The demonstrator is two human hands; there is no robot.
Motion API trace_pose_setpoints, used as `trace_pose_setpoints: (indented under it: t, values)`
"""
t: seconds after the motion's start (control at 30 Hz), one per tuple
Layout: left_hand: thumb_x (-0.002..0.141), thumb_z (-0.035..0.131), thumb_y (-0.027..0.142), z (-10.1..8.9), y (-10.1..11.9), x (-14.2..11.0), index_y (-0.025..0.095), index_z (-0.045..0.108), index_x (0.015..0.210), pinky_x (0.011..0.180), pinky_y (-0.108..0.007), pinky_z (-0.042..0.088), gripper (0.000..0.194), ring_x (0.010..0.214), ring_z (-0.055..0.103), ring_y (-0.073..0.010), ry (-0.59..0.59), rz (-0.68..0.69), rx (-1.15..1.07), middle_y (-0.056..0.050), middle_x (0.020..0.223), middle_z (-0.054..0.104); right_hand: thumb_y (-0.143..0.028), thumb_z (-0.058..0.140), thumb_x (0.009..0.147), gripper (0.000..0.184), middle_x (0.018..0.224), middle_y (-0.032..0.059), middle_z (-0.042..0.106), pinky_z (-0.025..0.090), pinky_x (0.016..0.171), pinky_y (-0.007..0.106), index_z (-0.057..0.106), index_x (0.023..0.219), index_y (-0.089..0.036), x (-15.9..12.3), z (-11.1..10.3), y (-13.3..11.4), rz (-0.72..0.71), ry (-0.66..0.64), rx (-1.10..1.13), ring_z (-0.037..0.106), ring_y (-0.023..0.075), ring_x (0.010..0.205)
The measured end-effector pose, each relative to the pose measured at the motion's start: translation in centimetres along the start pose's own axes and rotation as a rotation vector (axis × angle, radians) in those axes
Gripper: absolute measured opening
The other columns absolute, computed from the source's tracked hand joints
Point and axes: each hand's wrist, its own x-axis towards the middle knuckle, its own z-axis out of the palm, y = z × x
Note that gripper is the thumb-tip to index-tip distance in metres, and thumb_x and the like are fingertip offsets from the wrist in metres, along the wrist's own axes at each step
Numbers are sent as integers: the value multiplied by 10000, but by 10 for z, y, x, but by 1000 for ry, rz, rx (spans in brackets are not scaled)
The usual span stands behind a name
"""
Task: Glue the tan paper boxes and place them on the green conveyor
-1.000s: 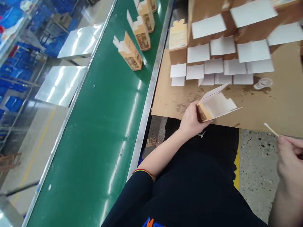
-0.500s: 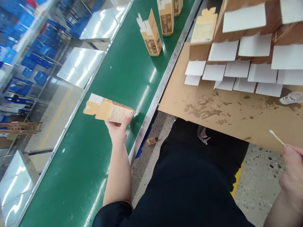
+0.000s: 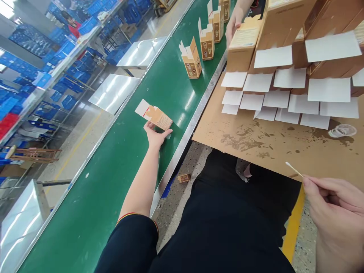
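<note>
On the green conveyor belt (image 3: 125, 151), a small printed carton (image 3: 159, 118) stands with its top flaps up, a white flap among them. My left hand (image 3: 156, 135) is right beside it, thumb stretched out clear of the carton and fingertips at its near side, perhaps still touching. Between thumb and fingers, my right hand (image 3: 335, 201) pinches a cotton swab (image 3: 294, 169), its white tip pointing up and left. Below that tip is the front edge of the cardboard sheet (image 3: 278, 151), which is marked with wet stains.
Several open cartons (image 3: 193, 62) stand farther up the belt. Stacked cartons with white flaps (image 3: 328, 90) cover the sheet's back. A clear plastic cup (image 3: 342, 131) lies on its side nearby. Another person's hand (image 3: 234, 22) touches a carton at the stack's left. A small box (image 3: 184, 178) lies on the floor.
My left hand has moved up the belt with the carton, set it standing and loosened its hold. My right hand has come left with the swab. Another person's hand has appeared.
</note>
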Motion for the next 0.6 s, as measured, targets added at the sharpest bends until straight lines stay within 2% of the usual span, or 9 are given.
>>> trace_pose_setpoints:
  t: [0.1,0.17,0.27,0.33,0.37,0.4,0.47,0.53,0.6]
  values:
    - [623,1074,289,-39,6,-36,247,485,1411,1278,-573,514,984,1477,649,-335,80,74,-16,-178,1489,643,-173,913,875,155,672,16,708,441,480,377,841,815,-297,12,27,-19,-119,-88,136,605,198,543]
    - [728,1031,438,-72,6,-80,265,569,1322,1125,-499,622,772,1231,764,-283,-33,125,-133,-108,1270,725,-151,878,909,147,682,0,705,453,497,345,849,851,-283,18,50,-32,-147,-241,251,610,173,559]
    - [774,1014,547,-109,-4,-169,269,683,1120,867,-443,684,554,890,789,-254,-620,-60,-339,-73,982,755,-186,820,985,126,735,1,730,467,518,306,851,889,-262,23,83,-47,-149,-575,376,607,143,580]
    - [720,1067,477,-111,-19,-231,252,729,1067,815,-453,686,535,847,798,-279,-994,-397,-372,-95,951,775,-251,783,1036,167,752,8,733,463,511,288,840,879,-251,24,97,-51,-140,-779,412,583,129,572]
    - [690,1087,419,-106,-30,-259,236,746,1061,815,-451,685,536,848,805,-288,-1033,-595,-344,-100,951,783,-286,768,1056,200,756,13,733,467,511,280,834,871,-248,25,101,-49,-128,-851,416,582,128,575]
    - [682,1090,368,-98,-42,-285,219,756,1067,828,-437,681,531,860,811,-286,-966,-780,-293,-100,959,789,-319,759,1071,227,763,17,735,479,518,273,830,869,-245,26,104,-46,-110,-904,415,596,131,587]
    - [772,1035,323,-80,-69,-328,186,761,1125,879,-392,666,467,912,813,-259,-622,-1034,-148,-103,1016,793,-388,757,1086,277,766,24,737,507,541,262,823,863,-237,28,105,-35,-76,-975,406,637,141,621]
    - [939,910,336,-66,-96,-358,163,743,1246,942,-384,656,390,1009,803,-241,-318,-1139,-19,-120,1139,788,-468,756,1090,345,753,26,730,506,537,258,820,849,-229,29,105,-22,-61,-1028,382,638,143,612]
    - [1057,793,375,-61,-120,-376,164,707,1379,993,-438,663,395,1127,780,-257,-212,-1191,41,-138,1303,760,-543,757,1080,409,728,24,713,481,509,261,819,828,-226,30,105,-11,-73,-1062,338,598,139,571]
